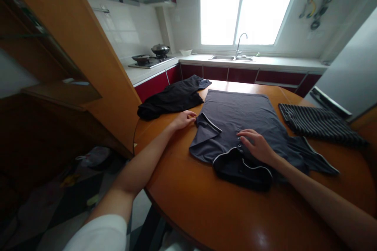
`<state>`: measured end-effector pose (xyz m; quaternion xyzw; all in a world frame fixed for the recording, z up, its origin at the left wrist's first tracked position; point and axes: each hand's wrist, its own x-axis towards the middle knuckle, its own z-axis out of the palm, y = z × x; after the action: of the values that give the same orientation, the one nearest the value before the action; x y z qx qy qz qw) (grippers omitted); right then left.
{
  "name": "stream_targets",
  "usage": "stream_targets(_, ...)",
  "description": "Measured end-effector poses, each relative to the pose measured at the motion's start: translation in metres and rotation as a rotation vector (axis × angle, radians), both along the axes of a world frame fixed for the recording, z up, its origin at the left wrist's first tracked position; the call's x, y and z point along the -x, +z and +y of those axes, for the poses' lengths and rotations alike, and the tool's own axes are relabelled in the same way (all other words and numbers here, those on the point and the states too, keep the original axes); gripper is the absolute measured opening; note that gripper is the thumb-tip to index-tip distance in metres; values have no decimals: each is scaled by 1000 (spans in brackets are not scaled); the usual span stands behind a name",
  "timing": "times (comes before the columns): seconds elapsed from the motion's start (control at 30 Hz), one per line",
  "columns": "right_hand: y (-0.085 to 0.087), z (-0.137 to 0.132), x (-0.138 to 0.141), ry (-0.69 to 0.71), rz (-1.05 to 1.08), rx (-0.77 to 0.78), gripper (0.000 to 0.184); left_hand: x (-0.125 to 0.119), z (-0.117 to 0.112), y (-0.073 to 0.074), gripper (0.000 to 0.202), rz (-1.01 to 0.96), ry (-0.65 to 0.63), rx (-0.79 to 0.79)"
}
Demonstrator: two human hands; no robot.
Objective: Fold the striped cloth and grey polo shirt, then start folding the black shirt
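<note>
A dark grey polo shirt [241, 121] with white-trimmed collar and sleeves lies spread face up on a round wooden table [206, 200]. My left hand [184, 119] rests at the shirt's left sleeve edge, its fingers curled and pinching the sleeve tip. My right hand [257, 145] lies flat on the shirt's buttoned placket just above the collar, fingers stretched out.
A crumpled black garment [173, 100] lies at the table's far left. A striped folded garment [319, 123] lies at the right. Behind are a kitchen counter with a sink [231, 58], a stove with pots [151, 58] and a wooden shelf unit [73, 59] at left.
</note>
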<state>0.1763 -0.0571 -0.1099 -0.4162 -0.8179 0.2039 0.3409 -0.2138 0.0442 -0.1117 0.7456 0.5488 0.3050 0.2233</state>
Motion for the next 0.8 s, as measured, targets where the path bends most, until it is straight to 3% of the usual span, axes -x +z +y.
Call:
stream_targets(0.13, 34, -41, 24, 145, -99, -127, 29, -4, 2, -5, 33, 31, -55, -23)
stream_targets(0.23, 49, -71, 56, 269, -280, -212, 22, -5, 5, -9, 29, 21, -74, -41)
stream_targets(0.33, 44, -85, 96, 338, -481, -249, 18, -3, 7, -14, 29, -1, -86, -47)
stream_targets(0.5, 25, -81, 144, 238, -719, -331, 11, -1, 9, -17, 26, -14, -98, -37)
stream_targets(0.63, 23, -81, 147, 249, -758, -339, 13, 0, 10, -16, 24, -30, -105, -33)
stream_targets(0.8, 23, -95, 132, 412, -753, -304, 10, -1, 14, -15, 23, -55, -146, -27)
